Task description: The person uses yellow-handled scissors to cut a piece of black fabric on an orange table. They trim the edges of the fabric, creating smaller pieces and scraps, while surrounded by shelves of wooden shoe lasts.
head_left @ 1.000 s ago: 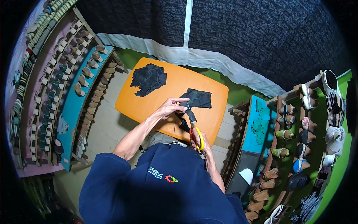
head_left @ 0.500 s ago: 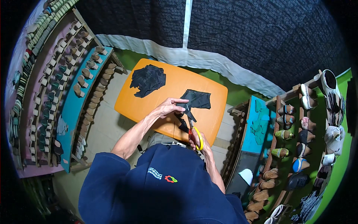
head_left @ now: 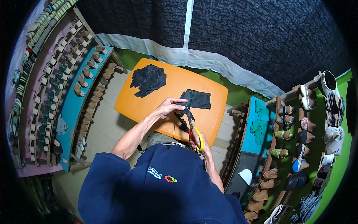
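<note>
Head view: left hand point(head_left: 168, 108) pinched black cloth point(head_left: 197, 100) on orange desk point(head_left: 149, 106); right hand point(head_left: 194, 140) gripped scissors point(head_left: 193, 128), mid-cut; cut pile point(head_left: 148, 79) lay far left; cloth part uncut

The orange rectangular tabletop point(head_left: 164, 100) lies bare across its middle, between the heap of black fabric scraps point(head_left: 148, 79) at its far left corner and the black fabric sheet point(head_left: 197, 100) toward its right. Off its left edge stands a slanted blue rack of shoe soles point(head_left: 80, 97), and off its right edge a wooden shelf of shoes point(head_left: 294, 142), hemming both sides.
</note>
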A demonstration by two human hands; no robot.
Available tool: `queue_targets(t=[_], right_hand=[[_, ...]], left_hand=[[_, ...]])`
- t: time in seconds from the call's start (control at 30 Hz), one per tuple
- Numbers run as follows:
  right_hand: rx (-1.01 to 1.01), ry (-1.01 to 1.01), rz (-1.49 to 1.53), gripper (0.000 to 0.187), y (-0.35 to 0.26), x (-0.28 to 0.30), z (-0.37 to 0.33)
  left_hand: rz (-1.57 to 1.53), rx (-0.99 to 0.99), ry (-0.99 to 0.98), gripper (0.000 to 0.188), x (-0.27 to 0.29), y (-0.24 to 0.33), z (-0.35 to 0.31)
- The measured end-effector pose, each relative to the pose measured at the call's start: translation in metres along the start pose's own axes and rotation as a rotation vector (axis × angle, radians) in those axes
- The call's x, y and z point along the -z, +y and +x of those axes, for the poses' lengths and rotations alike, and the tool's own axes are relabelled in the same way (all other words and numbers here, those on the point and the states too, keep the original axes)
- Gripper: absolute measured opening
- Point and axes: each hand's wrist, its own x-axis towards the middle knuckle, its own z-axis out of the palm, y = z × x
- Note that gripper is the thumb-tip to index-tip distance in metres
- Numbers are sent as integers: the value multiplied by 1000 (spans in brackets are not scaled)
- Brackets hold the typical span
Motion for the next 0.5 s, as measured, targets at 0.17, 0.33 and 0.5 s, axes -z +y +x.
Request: queue_targets(t=[0.17,0.33,0.5], right_hand=[[-3,21,-1,61,0,-3,0],[12,43,6,59,-2,-5,-2],[-89,10,13,58,-9,-6,-4]], left_hand=[[33,-19,31,50,4,-7,2],[-65,-20,71,50,-5,0,-1],[-25,-17,19,51,6,-6,4]])
